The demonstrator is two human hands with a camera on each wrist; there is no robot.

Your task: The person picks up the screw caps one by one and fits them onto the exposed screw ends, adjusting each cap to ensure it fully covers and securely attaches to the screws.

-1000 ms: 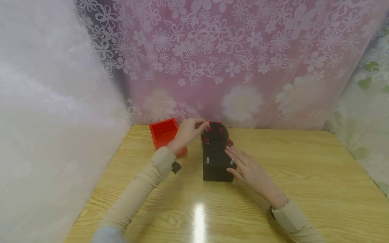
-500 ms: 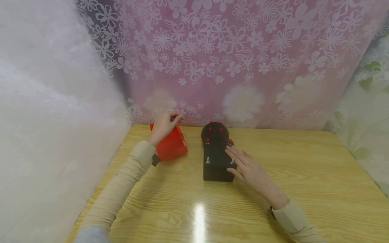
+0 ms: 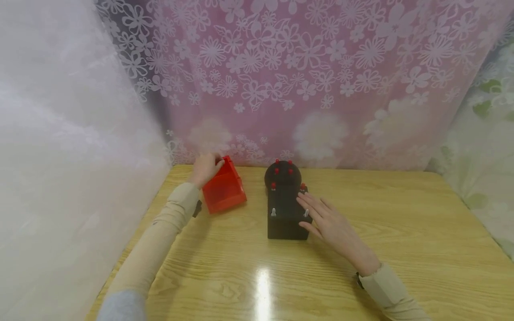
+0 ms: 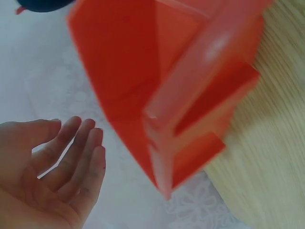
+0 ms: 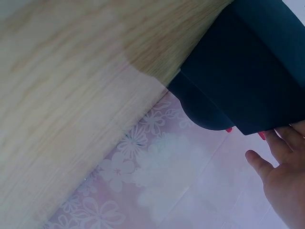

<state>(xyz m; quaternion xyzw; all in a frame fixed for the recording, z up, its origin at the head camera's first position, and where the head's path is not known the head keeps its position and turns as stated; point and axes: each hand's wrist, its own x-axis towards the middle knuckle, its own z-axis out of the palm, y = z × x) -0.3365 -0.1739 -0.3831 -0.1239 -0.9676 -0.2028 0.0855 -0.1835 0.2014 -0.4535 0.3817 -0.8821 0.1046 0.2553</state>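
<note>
An open-fronted red plastic bin (image 3: pixel 225 194) sits on the left part of the table. My left hand (image 3: pixel 205 170) is over its back left corner. In the left wrist view that hand (image 4: pixel 57 174) has loosely bent fingers, nothing between them, beside the red wall of the bin (image 4: pixel 119 67). Right of the bin stands a black box (image 3: pixel 287 231) with metal toggle levers and red knobs on top. Behind it is a round black piece (image 3: pixel 284 179) bearing several red pegs. My right hand (image 3: pixel 335 227) rests its extended fingers on the box's right side.
The wood-grain table (image 3: pixel 241 258) carries both things near its back. A pink flowered curtain (image 3: pixel 273 120) hangs right behind the table's back edge. A pale sheet (image 3: pixel 80 156) borders the left side.
My left hand has moved left from the round black piece to over the red bin, then slightly lower and farther left. The right hand has kept its place on the box.
</note>
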